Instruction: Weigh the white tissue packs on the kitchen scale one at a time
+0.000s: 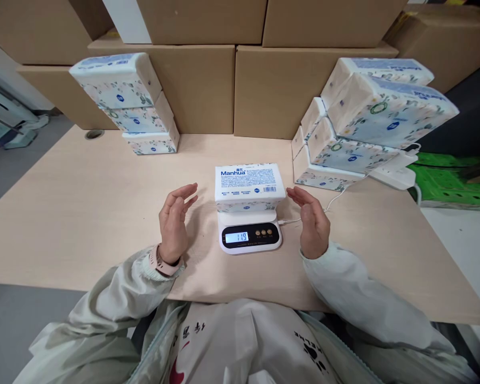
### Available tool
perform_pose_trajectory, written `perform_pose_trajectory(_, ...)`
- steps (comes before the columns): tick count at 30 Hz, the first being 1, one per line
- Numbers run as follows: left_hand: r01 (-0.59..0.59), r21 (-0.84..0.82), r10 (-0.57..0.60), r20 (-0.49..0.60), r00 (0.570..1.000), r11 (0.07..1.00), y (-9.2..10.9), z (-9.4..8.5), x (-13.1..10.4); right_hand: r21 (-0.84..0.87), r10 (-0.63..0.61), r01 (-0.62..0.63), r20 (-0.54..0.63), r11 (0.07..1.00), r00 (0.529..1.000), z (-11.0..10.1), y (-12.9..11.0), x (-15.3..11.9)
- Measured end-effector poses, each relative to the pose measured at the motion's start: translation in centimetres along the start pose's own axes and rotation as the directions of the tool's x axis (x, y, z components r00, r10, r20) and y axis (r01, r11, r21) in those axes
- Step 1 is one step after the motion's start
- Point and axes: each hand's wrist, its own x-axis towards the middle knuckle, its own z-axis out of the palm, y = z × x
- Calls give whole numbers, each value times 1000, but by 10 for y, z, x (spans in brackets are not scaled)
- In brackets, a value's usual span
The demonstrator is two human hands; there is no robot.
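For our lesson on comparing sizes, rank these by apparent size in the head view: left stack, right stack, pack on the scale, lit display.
1. Right stack
2. Left stack
3. Pack on the scale
4. Lit display

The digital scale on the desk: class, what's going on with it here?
A Manhua pack, apparently tissues, rests on the white digital scale, whose display is lit. The person's open left hand and right hand flank the pack; neither grips it. Similar packs stand in a left stack and a larger right stack.

A white, blue-printed Manhua pack (249, 184) lies flat on a white scale (248, 218), display lit.
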Motion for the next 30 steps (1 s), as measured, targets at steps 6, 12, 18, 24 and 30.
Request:
perform_pose_trajectory(6, -1, -35, 1, 21, 1000, 999, -1, -1, -2, 26, -16, 16, -32, 1000, 999, -1, 0, 0)
perform_pose_trajectory(12, 4, -28, -3, 52, 999, 1000, 2, -1, -3, 26, -4, 5, -22, 1000, 1000, -1, 1, 0)
perform_pose_trajectory(18, 31, -21, -30, 60, 998, 999, 3, -2, -3, -18, 4, -4, -5, 1000, 1000, -2, 0, 0)
perform_pose_trajectory(24, 31, -16, -30, 63, 998, 999, 3, -2, -3, -21, -27, 28, 26, 999, 999, -3, 5, -1)
perform_pose_trajectory(30, 43, -20, -42, 62, 997, 999, 2, -1, -3, 6, -68, 67, 88, 998, 994, -1, 9, 0)
